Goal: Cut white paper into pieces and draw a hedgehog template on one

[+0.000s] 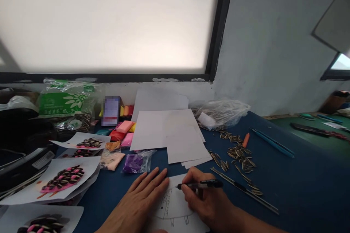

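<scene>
My right hand [202,198] grips a black pen [202,184], its tip on a sheet of white paper [177,209]. Drawn on that sheet in black line is a rounded body with an eye, short strokes and two little legs. Flat across the sheet's left side lies my left hand [139,196], fingers stretched out and holding nothing. A purple packet of clay [133,163] lies just beyond the left fingertips. To the right of my right hand are metal tweezers [246,191].
Blank white sheets [164,127] lie ahead. Printed pictures [64,178] overlap at left, near coloured clay packets [117,136] and a green seed bag [62,102]. At right are sunflower seeds [242,154], an orange crayon-like stick [246,140], blue tweezers [273,142] and a clear plastic bag [222,113].
</scene>
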Motion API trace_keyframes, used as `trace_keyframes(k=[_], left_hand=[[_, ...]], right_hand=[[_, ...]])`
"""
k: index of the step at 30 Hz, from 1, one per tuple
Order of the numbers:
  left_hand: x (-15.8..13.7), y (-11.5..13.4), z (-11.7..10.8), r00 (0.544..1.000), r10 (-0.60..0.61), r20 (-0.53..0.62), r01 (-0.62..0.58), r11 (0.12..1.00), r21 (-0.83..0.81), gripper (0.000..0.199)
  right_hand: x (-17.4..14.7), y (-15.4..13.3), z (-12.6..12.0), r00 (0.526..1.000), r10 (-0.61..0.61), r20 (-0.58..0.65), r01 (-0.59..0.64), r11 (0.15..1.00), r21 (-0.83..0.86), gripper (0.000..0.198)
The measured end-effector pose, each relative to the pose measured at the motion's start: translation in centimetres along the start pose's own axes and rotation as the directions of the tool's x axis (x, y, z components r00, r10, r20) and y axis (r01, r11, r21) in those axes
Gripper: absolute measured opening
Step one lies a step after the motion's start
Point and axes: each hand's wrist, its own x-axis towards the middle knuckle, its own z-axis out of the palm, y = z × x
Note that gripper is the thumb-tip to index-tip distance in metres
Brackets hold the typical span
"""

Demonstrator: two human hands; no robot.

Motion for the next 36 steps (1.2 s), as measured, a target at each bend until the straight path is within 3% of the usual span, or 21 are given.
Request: trace_keyframes(k=[8,13,22,25,30,36], left_hand=[[0.3,0.5,-2.0,0.993,-0.021,0.114,0.028,0.998,-0.064,0.08],[0.4,0.9,-2.4,0.982,-0.063,0.18,0.076,0.995,-0.062,0.083],[0.0,0.4,-0.7,0.999,-0.046,-0.013,0.045,0.995,-0.088,0.069],[0.0,0.8,-1.0,0.998,0.019,-0.066,-0.021,0.999,-0.033,0.055],[0.0,1.2,-1.9,0.985,0.15,-0.088,-0.153,0.988,-0.024,0.047],[0.0,1.7,-2.7,0.977,0.176,-0.121,-0.181,0.983,-0.029,0.038]], right_hand=[[0.0,0.0,0.0,0.998,-0.068,-0.019,0.066,0.994,-0.09,0.014],[-0.1,0.1,0.0,1.0,0.004,0.015,-0.003,0.999,-0.032,0.016],[-0.2,0.2,0.1,1.0,0.02,-0.02,-0.02,0.999,0.026,0.017],[-0.3,0.4,0.1,1.0,0.01,-0.009,-0.009,0.999,0.045,0.017],[-0.1,0.2,0.0,0.998,-0.045,-0.031,0.044,0.999,-0.028,0.015],[0.0,0.3,0.1,0.997,-0.073,-0.028,0.07,0.993,-0.091,0.013]])
